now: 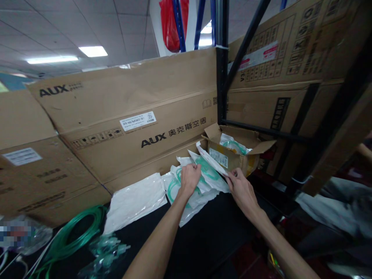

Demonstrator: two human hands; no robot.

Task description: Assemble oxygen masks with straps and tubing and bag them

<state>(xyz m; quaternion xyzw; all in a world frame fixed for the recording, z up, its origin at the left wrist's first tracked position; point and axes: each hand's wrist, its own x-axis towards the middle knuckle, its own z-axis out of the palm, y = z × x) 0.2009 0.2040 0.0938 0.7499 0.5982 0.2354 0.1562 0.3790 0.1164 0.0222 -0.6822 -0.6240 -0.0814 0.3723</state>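
Observation:
Several clear-and-white packets with green tubing inside (209,168) lean in an overlapping row against a large carton. My left hand (190,179) is over the middle of the row with its fingers curled closed; what they hold, if anything, is hidden. The lower corner of the rightmost packet (210,158), seen nearly edge-on, is pinched in my right hand (240,188). Just behind that packet stands an open cardboard box (252,161), with a similar packet of green tubing (232,144) inside. Left of the row lies a flat white packet (136,199).
A coil of green tubing (72,228) and clear greenish plastic fittings (107,248) lie on the black table (209,236) at left. Large AUX cartons (130,97) wall off the back. A dark metal rack post (222,77) rises behind the open box.

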